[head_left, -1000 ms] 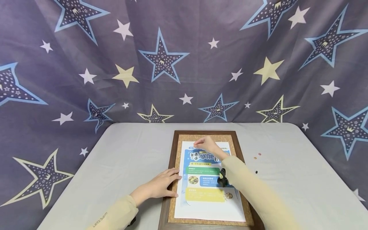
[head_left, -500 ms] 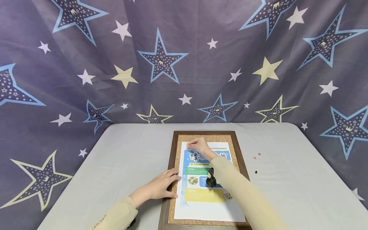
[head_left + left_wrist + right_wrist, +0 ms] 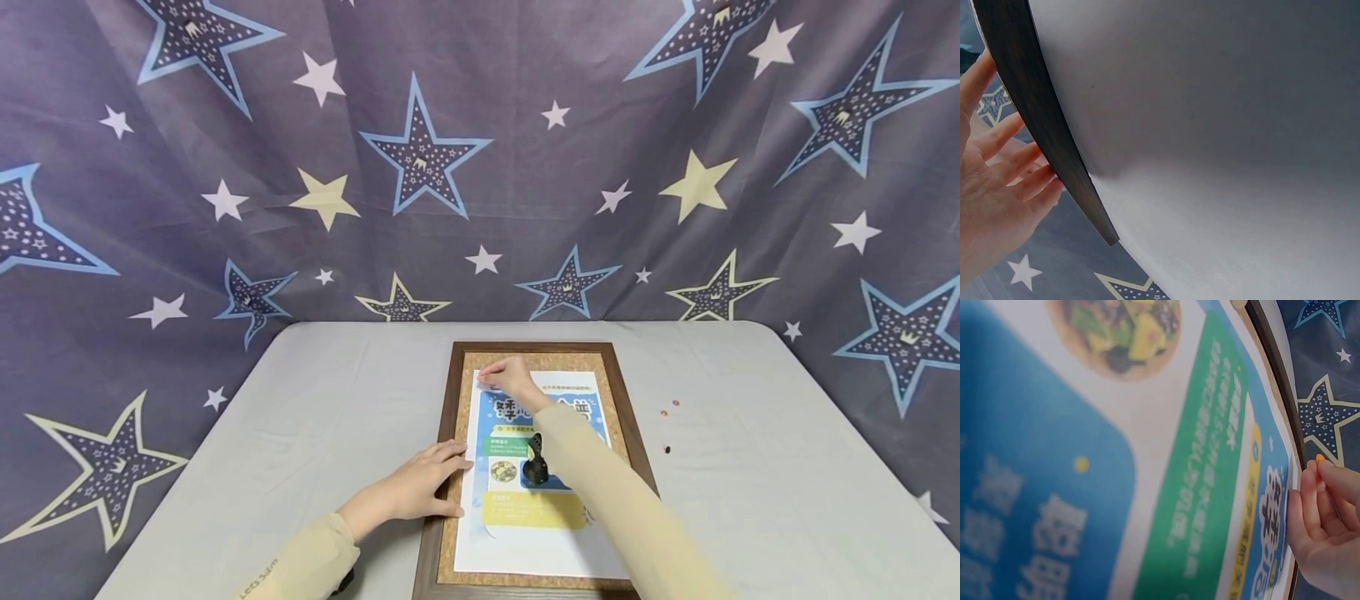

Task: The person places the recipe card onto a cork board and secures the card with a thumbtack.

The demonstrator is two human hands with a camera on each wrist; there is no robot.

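Observation:
A poster (image 3: 540, 554) with blue, green and yellow blocks lies on a cork board (image 3: 570, 361) in a dark wooden frame (image 3: 626, 408). My left hand (image 3: 416, 483) rests at the frame's left side, fingers spread over the rim and reaching the poster's edge. In the left wrist view, its fingers meet the frame's dark side. My right hand (image 3: 513, 382) is at the poster's upper left corner. Between thumb and fingertips it pinches a small orange pushpin (image 3: 1319, 457), of which only the top shows. Whether the pin touches the paper cannot be seen.
Two small reddish pins (image 3: 663, 412) and a dark one (image 3: 667, 449) lie on the grey-white table (image 3: 750, 500) to the right of the board. A star-patterned curtain (image 3: 480, 167) hangs behind the table. My right forearm (image 3: 607, 492) crosses over the poster.
My right hand has moved left along the poster's top edge to its upper left corner, still pinching the pushpin. The left hand has stayed in place on the frame.

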